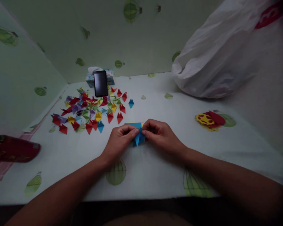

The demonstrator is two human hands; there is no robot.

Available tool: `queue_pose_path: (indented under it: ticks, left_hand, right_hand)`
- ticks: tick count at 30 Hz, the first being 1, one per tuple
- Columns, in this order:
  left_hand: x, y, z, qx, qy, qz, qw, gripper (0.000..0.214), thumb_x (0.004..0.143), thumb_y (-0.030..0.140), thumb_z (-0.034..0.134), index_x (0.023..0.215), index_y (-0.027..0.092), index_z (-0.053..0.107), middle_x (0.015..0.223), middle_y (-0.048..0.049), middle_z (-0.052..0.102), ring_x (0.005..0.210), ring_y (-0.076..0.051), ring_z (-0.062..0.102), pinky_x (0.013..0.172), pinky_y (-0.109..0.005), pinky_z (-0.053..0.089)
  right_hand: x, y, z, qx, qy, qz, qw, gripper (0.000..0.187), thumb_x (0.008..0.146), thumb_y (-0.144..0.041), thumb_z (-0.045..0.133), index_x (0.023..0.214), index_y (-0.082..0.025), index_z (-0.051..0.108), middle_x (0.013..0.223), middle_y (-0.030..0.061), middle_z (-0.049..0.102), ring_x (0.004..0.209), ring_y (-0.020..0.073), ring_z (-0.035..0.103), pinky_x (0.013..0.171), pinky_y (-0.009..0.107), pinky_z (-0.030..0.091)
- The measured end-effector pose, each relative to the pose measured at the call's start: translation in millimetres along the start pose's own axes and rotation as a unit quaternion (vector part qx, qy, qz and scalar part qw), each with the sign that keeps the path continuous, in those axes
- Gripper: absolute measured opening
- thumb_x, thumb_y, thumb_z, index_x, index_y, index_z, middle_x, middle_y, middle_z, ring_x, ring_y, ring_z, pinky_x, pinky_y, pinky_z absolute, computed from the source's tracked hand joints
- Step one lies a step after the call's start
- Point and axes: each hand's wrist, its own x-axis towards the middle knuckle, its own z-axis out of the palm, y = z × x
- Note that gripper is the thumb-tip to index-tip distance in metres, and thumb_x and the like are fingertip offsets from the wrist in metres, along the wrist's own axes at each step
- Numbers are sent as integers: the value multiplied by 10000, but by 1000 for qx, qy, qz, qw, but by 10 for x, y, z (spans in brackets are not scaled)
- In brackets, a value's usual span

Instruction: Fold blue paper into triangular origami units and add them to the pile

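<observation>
Between my two hands is a small piece of folded blue origami paper (137, 140), its pointed end facing down toward me. My left hand (120, 140) pinches its left side between thumb and fingers. From the right, my right hand (162, 135) pinches the other edge, with the fingers curled in. Just behind the fingertips lies a flat blue sheet of paper (132, 124) with a strip of yellow showing at its edge. To the left spreads a heap of small folded paper pieces (91, 108) in red, purple, green, yellow and blue.
A phone (101, 83) leans on a tissue box (110, 77) at the back. A red can (16, 149) lies at the left edge. Yellow and red paper cut-outs (209, 120) are on the right, and a big white plastic bag (209, 59) stands behind them.
</observation>
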Motion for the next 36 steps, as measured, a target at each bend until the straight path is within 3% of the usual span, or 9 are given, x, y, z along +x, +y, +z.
queue_pose_path:
  ticks: [7, 13, 21, 27, 36]
  left_hand:
    - [26, -17, -8, -5, -1, 4, 1000, 234, 818, 396, 746, 761, 168, 745, 722, -5, 642, 671, -115, 499, 652, -256, 388]
    - [10, -1, 7, -23, -4, -8, 1000, 282, 833, 422, 725, 702, 173, 703, 630, 27, 553, 587, -96, 404, 609, -253, 359]
    - [5, 1, 17, -20, -4, -9, 1000, 236, 812, 399, 754, 755, 172, 731, 648, 29, 546, 596, -94, 390, 593, -247, 324]
    - [6, -16, 12, -35, -8, -13, 999, 334, 839, 467, 730, 693, 171, 678, 585, 44, 469, 571, -93, 355, 554, -247, 276]
    - [8, 6, 18, -37, -17, -7, 999, 271, 809, 436, 758, 727, 181, 716, 612, 34, 518, 585, -99, 381, 602, -253, 339]
  right_hand:
    - [2, 2, -6, -8, 4, -8, 1000, 151, 838, -307, 589, 770, -173, 593, 699, 11, 586, 663, 142, 529, 621, 289, 399]
    - [-3, -6, -3, -10, 8, -7, 1000, 151, 835, -310, 587, 771, -173, 594, 712, 18, 593, 672, 147, 546, 627, 289, 408]
    - [3, -3, -8, -13, 17, -15, 1000, 172, 837, -325, 593, 755, -175, 587, 691, 9, 582, 652, 136, 511, 613, 284, 395]
    - [-11, -12, 8, -15, 18, -19, 1000, 167, 848, -312, 597, 750, -177, 582, 687, 4, 580, 650, 132, 517, 608, 277, 395]
    - [-23, -21, 3, -28, 22, -21, 999, 146, 847, -278, 597, 746, -175, 575, 684, -7, 571, 641, 114, 489, 600, 260, 375]
